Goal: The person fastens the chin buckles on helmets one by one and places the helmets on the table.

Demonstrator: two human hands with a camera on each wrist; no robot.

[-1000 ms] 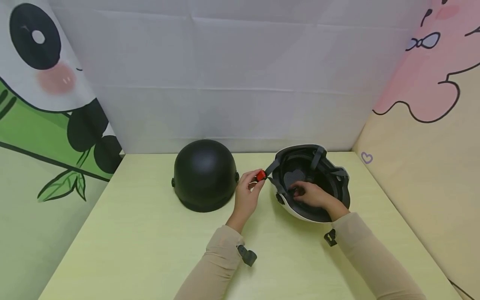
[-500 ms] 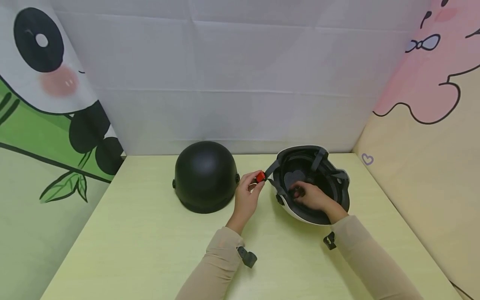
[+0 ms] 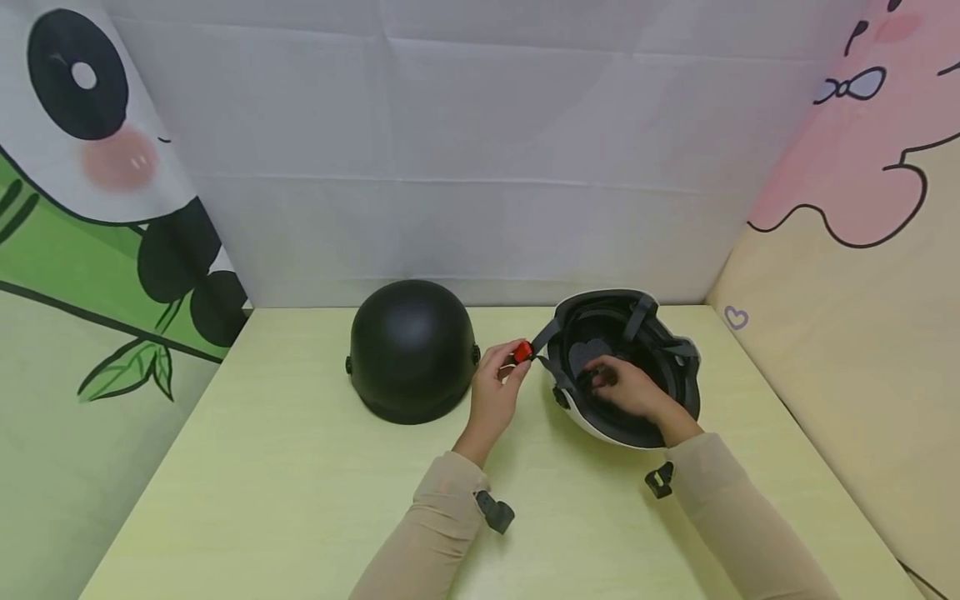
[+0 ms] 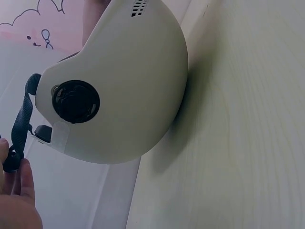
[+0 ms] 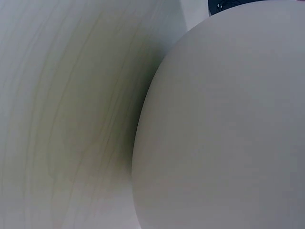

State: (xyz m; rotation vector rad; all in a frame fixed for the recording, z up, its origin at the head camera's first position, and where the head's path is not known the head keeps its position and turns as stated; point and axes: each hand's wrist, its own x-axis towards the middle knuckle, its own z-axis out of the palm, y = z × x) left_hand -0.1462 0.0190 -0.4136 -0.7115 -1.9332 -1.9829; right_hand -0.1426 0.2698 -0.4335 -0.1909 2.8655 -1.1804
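Note:
A white helmet lies upturned on the table, its black padded inside facing up. At its left side my left hand pinches a red buckle on the dark chin strap. In the left wrist view, finger and thumb grip the strap's end, beside the helmet's pale shell with its round black knob. My right hand reaches into the helmet, its curled fingers holding a small black piece; its kind I cannot tell. The right wrist view shows the shell, with that hand hidden.
A black helmet sits dome up on the table, just left of my left hand. A white sheet stands behind, with painted walls on both sides.
My right hand's fingers have shifted slightly inside the helmet. The left hand keeps its pinch on the red buckle, and both helmets stay put.

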